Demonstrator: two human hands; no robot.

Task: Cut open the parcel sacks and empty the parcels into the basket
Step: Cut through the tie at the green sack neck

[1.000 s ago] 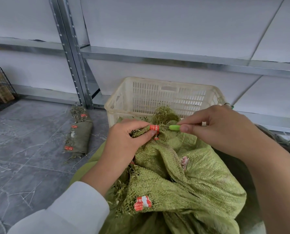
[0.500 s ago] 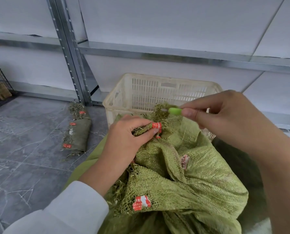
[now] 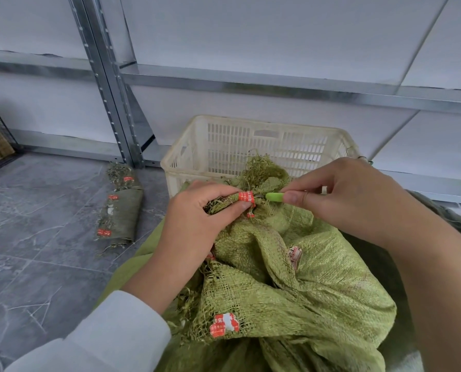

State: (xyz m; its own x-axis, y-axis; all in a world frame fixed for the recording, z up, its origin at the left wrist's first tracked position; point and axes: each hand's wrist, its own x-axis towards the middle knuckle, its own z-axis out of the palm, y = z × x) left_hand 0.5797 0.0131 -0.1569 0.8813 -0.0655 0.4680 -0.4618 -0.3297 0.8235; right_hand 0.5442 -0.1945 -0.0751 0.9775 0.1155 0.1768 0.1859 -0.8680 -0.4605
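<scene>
The left hand [image 3: 197, 224] is clamping the sack [image 3: 318, 277] by its neck before the basket [image 3: 264, 124]; the right hand [image 3: 345, 202] is pinching a green cutter [image 3: 274, 197] at the red tie [image 3: 247, 197]. Keeping it taut and slicing away from fingers looks wisest.

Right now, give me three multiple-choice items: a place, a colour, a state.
1. The basket stands: A) beyond the sack B) on a shelf C) atop the sack.
2. The cutter pinched by the right hand is: A) red B) black C) green.
3. The sack's neck is: A) cut wide open B) bunched, bound with red tape C) lying flat on the floor.
1 A: its slatted wall rises behind the sack. 2 C: its green tip shows. 3 B: the left hand grips the taped bunch.
</scene>
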